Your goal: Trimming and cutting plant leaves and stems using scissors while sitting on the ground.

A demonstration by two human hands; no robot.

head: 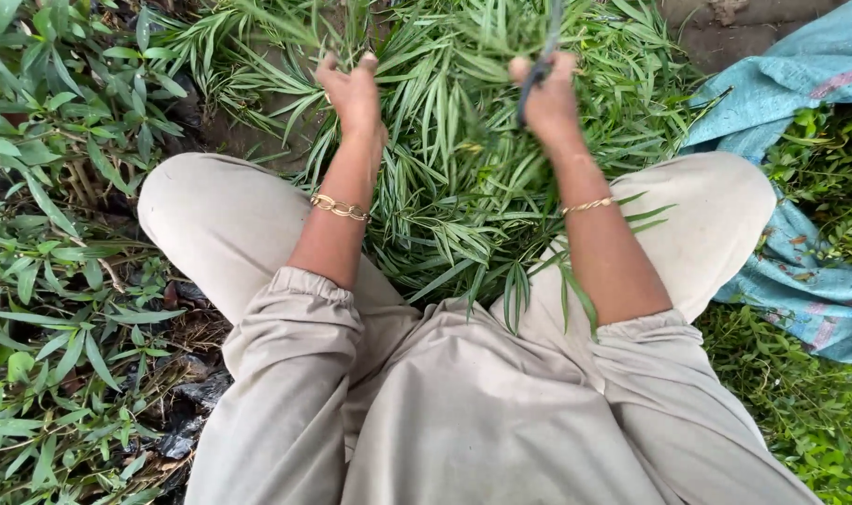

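Squatting figure in loose beige cloth; left hand [353, 92] is clenching a tuft of the narrow, blade-shaped green leaves [454, 178] that are heaping between the knees, while right hand [549, 98] is gripping a thin, dark, rod-like tool [538, 65], blurred, its shape unclear. Fine gold chain bracelets [340, 208] are circling both wrists. A crumpled blue woven sheet [800, 271] is lying at the right, broader-leaved weeds [52, 168] and dark soil at the left.
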